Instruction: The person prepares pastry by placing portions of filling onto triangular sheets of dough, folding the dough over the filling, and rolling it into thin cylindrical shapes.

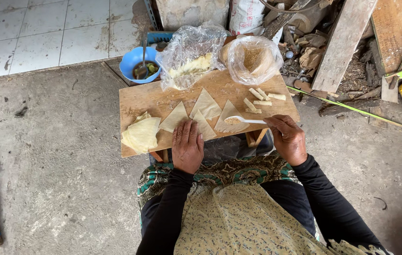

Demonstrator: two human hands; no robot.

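Triangular wrappers [205, 111] lay fanned on the wooden counter [139, 97], just beyond both hands. Left hand [187, 145] rested flat, fingers extended and grasping nothing, pressing the near edge of a wrapper. Right hand [287, 138] gripped the handle of a white spoon [242, 120], its bowl carrying crumbly filling and sitting over the wrapper nearest that hand. Stack of pale wrappers [141, 134] sat to the left of the left hand. Small rolled pieces [260, 99] lay beyond the spoon. Farther off stood two clear plastic bags [189, 54] and a blue bowl [132, 59], holding a utensil.
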